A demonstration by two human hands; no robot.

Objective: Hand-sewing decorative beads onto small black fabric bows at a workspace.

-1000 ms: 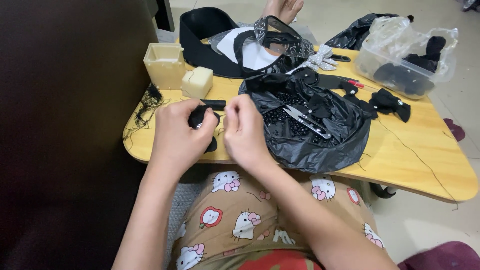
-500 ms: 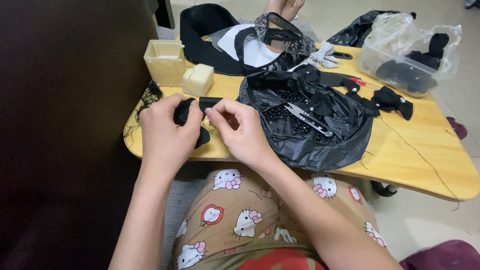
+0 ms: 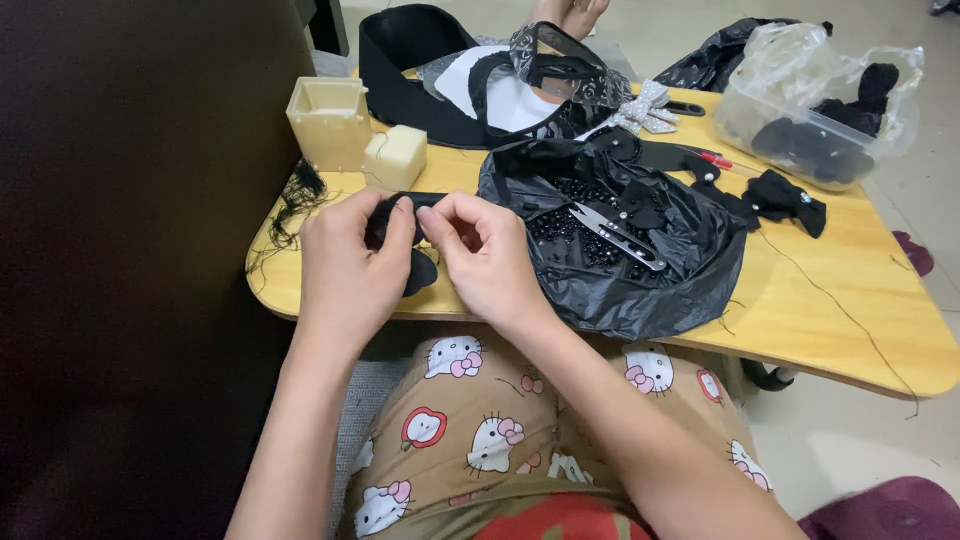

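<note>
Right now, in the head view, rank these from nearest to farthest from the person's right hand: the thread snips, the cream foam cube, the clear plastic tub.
1. Cream foam cube, above-left of the right hand; the thread snips, to its right on the black bag, are too close to call against it.
2. Clear plastic tub, far right corner of the table.

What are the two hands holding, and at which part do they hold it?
Both hands hold one small black fabric piece. The left hand wraps its left end; the right hand pinches its upper right edge with the fingertips.

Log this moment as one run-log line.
left hand: holds black fabric piece | right hand: pinches same piece | beside: black plastic bag with beads, thread snips | surface: wooden table
</note>
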